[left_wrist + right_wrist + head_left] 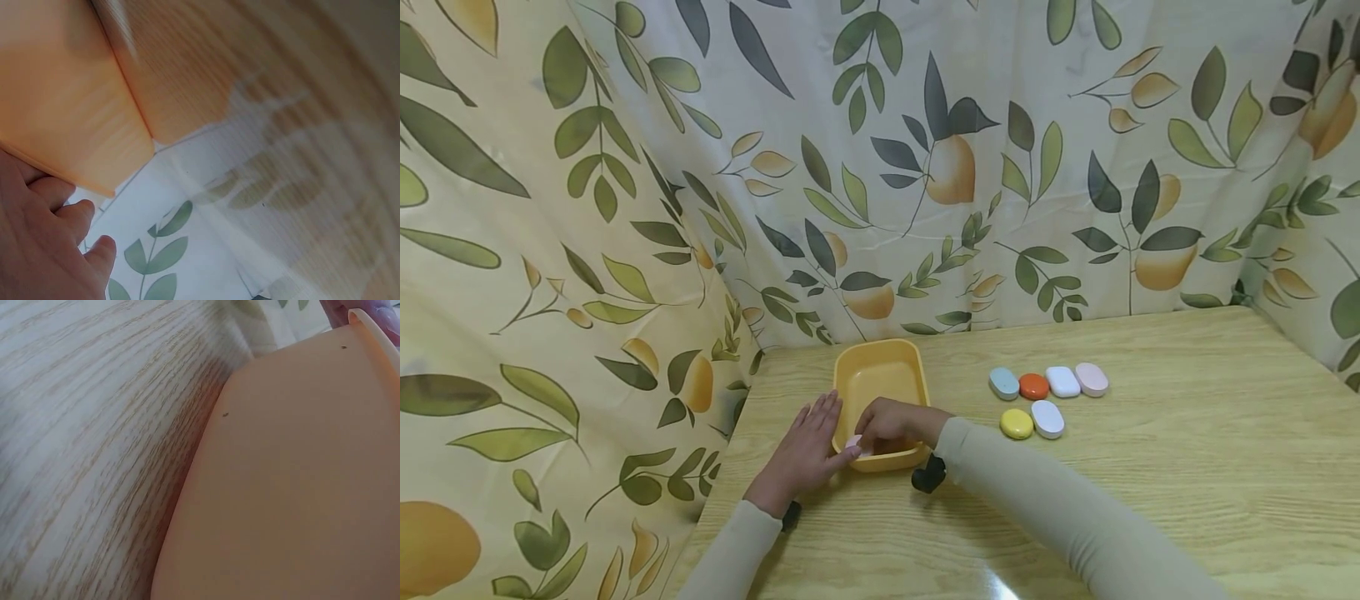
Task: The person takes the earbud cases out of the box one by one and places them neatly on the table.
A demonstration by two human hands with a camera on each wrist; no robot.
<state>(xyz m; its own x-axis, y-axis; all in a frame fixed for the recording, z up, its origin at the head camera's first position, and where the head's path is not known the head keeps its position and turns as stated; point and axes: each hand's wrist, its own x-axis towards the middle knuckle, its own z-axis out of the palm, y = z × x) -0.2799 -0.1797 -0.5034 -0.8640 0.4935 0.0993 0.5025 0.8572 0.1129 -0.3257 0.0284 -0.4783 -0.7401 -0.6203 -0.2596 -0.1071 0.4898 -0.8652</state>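
A yellow-orange plastic tub stands on the table, its outer wall filling much of both wrist views. My left hand rests along the tub's left rim, fingers extended and thumb reaching over the near left corner; the left wrist view shows its fingers against the rim. Inside the near end of the tub, my right hand reaches down and pinches a pale pink soap bar, partly hidden by its fingers and my left thumb. The right hand's grip does not show in its own wrist view.
Right of the tub lie several soap bars: light blue, orange-red, white and pink in a row, with yellow and pale lilac ones nearer. A leaf-patterned curtain borders the wood-grain table.
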